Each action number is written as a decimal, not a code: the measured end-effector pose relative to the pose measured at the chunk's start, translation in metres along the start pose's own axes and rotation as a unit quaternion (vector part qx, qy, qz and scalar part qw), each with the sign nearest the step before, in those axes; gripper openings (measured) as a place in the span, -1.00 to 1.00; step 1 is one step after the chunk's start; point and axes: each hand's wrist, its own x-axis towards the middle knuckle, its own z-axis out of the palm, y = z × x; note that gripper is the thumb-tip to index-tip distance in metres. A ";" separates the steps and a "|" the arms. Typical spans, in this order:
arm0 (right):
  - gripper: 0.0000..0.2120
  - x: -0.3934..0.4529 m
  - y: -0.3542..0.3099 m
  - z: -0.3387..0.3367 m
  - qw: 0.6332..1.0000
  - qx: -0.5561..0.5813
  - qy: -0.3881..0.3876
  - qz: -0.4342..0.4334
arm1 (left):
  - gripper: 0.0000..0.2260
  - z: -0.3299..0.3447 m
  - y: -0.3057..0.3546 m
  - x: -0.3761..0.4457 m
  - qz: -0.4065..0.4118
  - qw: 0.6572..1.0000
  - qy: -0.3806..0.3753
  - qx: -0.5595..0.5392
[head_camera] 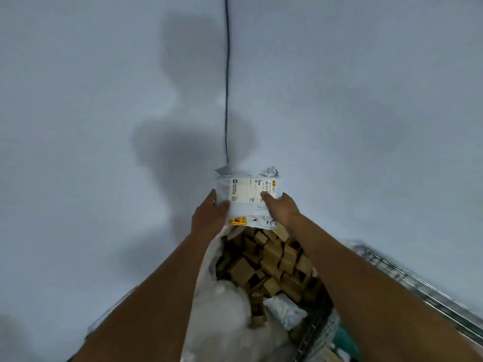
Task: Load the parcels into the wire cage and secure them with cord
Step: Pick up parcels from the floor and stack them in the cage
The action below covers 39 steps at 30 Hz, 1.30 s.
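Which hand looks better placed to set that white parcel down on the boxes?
Probably the right hand: its thumb lies across the parcel label, gripping from the side. The left hand grips the other edge, so either could; both together seems likeliest.

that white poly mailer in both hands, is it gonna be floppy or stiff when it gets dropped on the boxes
The white poly mailer is probably soft: its top corners are crumpled. It likely sags over the brown boxes rather than sitting flat. The glossy film may be slippery, so both the left hand and right hand grip it.
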 end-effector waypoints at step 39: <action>-0.39 -0.150 0.806 -0.079 0.854 0.229 0.124 0.451 | -0.37 0.673 -0.284 -0.280 -0.153 0.864 -0.384 0.289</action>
